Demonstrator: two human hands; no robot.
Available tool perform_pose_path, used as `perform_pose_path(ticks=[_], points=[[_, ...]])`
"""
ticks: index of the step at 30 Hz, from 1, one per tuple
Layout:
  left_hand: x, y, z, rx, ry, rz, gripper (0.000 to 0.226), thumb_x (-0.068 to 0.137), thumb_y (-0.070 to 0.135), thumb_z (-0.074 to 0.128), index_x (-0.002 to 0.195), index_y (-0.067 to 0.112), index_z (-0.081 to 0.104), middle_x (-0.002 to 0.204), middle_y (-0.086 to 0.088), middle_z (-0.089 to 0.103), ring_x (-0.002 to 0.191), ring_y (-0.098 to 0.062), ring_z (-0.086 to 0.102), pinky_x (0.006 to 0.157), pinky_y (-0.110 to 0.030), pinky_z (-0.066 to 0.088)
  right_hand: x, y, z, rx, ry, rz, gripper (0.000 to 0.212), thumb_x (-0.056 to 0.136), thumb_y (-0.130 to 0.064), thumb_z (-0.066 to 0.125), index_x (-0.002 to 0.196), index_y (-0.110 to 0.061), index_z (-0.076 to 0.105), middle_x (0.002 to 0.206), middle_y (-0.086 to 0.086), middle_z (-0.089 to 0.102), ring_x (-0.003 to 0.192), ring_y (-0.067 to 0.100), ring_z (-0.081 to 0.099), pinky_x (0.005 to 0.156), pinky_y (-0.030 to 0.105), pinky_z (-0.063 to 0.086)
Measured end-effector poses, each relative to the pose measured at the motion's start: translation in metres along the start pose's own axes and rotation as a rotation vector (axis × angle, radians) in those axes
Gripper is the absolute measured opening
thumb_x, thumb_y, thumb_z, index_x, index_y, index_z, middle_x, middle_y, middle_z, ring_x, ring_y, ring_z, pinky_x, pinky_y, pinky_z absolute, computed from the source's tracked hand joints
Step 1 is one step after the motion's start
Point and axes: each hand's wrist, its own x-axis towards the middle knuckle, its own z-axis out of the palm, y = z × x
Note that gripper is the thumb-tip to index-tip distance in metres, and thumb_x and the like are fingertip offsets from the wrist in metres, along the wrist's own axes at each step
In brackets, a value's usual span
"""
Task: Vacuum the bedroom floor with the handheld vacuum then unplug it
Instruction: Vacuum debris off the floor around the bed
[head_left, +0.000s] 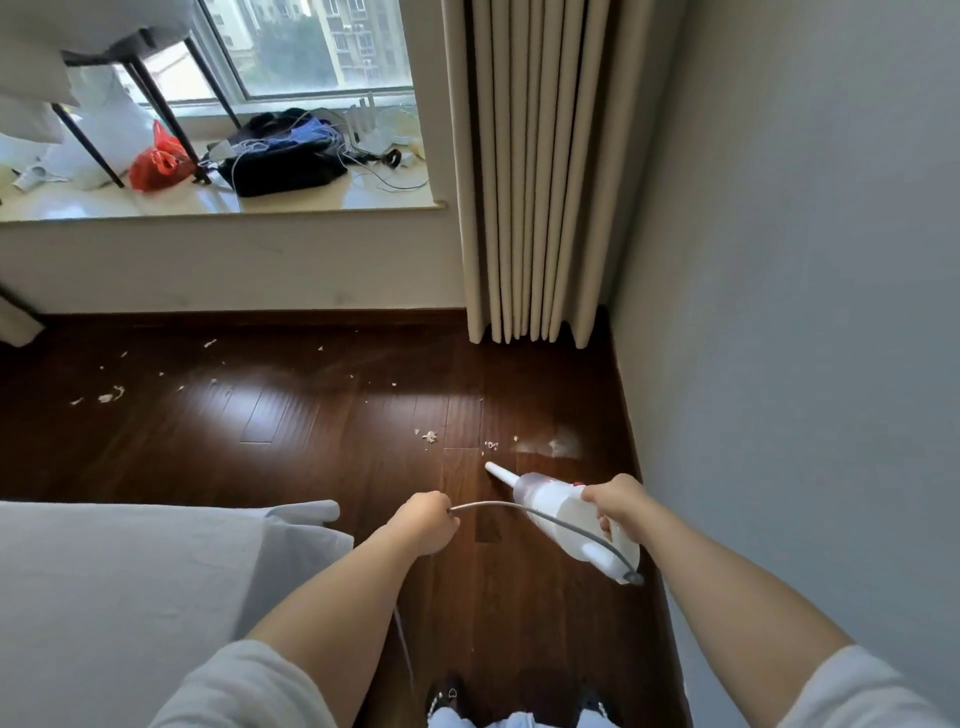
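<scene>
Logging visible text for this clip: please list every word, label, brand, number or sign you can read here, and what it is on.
None can be read.
Handheld vacuum, in the right hand: a small red mark on its white body, too blurred to tell whether it is text.
Red bag on the window ledge: no print legible.
Buildings outside the window: no signs visible.

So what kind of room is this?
Most likely a bedroom at home: a bed corner with grey sheets, long pleated curtains beside a window ledge piled with belongings, and a dark wooden floor.
</scene>
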Motion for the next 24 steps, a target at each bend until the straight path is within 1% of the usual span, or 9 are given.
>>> perform_pose_path(ticks=[3, 5, 8, 12, 15, 17, 18, 21, 24], points=[[0.001, 0.026, 0.006, 0.017, -0.015, 0.045, 0.030, 0.097, 0.022, 0.042, 0.113, 0.004, 0.060, 0.113, -0.012, 0.063, 0.103, -0.027, 0.061, 0.077, -0.029, 0.048, 0.002, 0.017, -0.023, 0.035, 0.018, 0.037, 0.016, 0.093, -0.019, 0.057, 0.099, -0.004, 0.052, 0.068, 0.007, 0.047, 0.055, 0.018, 0.044, 0.052, 0.028, 0.040], [0.002, 0.041, 0.009, 0.044, -0.021, 0.071, 0.031, 0.097, 0.023, 0.041, 0.112, 0.004, 0.060, 0.114, -0.013, 0.062, 0.104, -0.029, 0.060, 0.081, -0.032, 0.049, 0.002, 0.026, -0.036, 0.054, 0.029, 0.066, 0.018, 0.093, -0.017, 0.055, 0.103, -0.002, 0.055, 0.067, 0.008, 0.046, 0.054, 0.018, 0.043, 0.050, 0.026, 0.039], [0.004, 0.059, 0.015, 0.071, -0.025, 0.094, 0.031, 0.097, 0.023, 0.040, 0.111, 0.005, 0.060, 0.114, -0.013, 0.062, 0.103, -0.031, 0.061, 0.081, -0.032, 0.050, 0.003, 0.038, -0.058, 0.047, 0.060, 0.091, 0.023, 0.093, -0.017, 0.054, 0.108, 0.001, 0.060, 0.068, 0.009, 0.047, 0.054, 0.018, 0.045, 0.049, 0.024, 0.038], [0.004, 0.078, 0.025, 0.089, -0.026, 0.118, 0.031, 0.096, 0.023, 0.040, 0.111, 0.005, 0.060, 0.113, -0.013, 0.063, 0.102, -0.031, 0.061, 0.079, -0.032, 0.049, 0.005, 0.050, -0.085, 0.060, 0.110, 0.117, 0.028, 0.094, -0.015, 0.052, 0.117, -0.003, 0.060, 0.071, 0.011, 0.046, 0.053, 0.018, 0.044, 0.047, 0.023, 0.038], [0.003, 0.089, 0.033, 0.063, -0.039, 0.129, 0.030, 0.097, 0.023, 0.042, 0.113, 0.005, 0.061, 0.111, -0.012, 0.064, 0.100, -0.028, 0.062, 0.076, -0.030, 0.048, 0.009, 0.060, -0.097, 0.059, 0.131, 0.131, 0.029, 0.093, -0.016, 0.054, 0.117, 0.000, 0.059, 0.081, 0.015, 0.049, 0.055, 0.019, 0.043, 0.048, 0.023, 0.037], [0.001, 0.092, 0.038, 0.051, -0.036, 0.129, 0.029, 0.097, 0.024, 0.045, 0.114, 0.006, 0.061, 0.111, -0.010, 0.064, 0.100, -0.026, 0.062, 0.077, -0.028, 0.049, 0.010, 0.068, -0.100, 0.045, 0.142, 0.146, 0.030, 0.092, -0.018, 0.057, 0.116, 0.001, 0.057, 0.087, 0.016, 0.051, 0.060, 0.020, 0.046, 0.048, 0.022, 0.038], [-0.001, 0.093, 0.039, 0.044, -0.034, 0.123, 0.029, 0.097, 0.024, 0.046, 0.115, 0.007, 0.061, 0.111, -0.010, 0.064, 0.100, -0.025, 0.062, 0.078, -0.028, 0.050, 0.010, 0.072, -0.102, 0.037, 0.146, 0.147, 0.030, 0.092, -0.019, 0.057, 0.115, 0.001, 0.056, 0.087, 0.016, 0.053, 0.061, 0.020, 0.048, 0.048, 0.022, 0.039], [-0.005, 0.091, 0.045, 0.027, -0.019, 0.101, 0.028, 0.097, 0.024, 0.046, 0.114, 0.007, 0.061, 0.112, -0.010, 0.064, 0.100, -0.025, 0.062, 0.080, -0.028, 0.050, 0.012, 0.074, -0.104, 0.066, 0.139, 0.128, 0.029, 0.092, -0.018, 0.058, 0.110, 0.003, 0.057, 0.077, 0.014, 0.054, 0.058, 0.020, 0.049, 0.052, 0.024, 0.042], [-0.011, 0.084, 0.046, 0.023, 0.001, 0.056, 0.029, 0.097, 0.024, 0.044, 0.111, 0.005, 0.061, 0.111, -0.011, 0.063, 0.101, -0.026, 0.061, 0.080, -0.030, 0.049, 0.016, 0.062, -0.104, 0.108, 0.105, 0.105, 0.027, 0.092, -0.016, 0.056, 0.109, 0.005, 0.059, 0.065, 0.011, 0.051, 0.052, 0.019, 0.048, 0.048, 0.023, 0.040]])
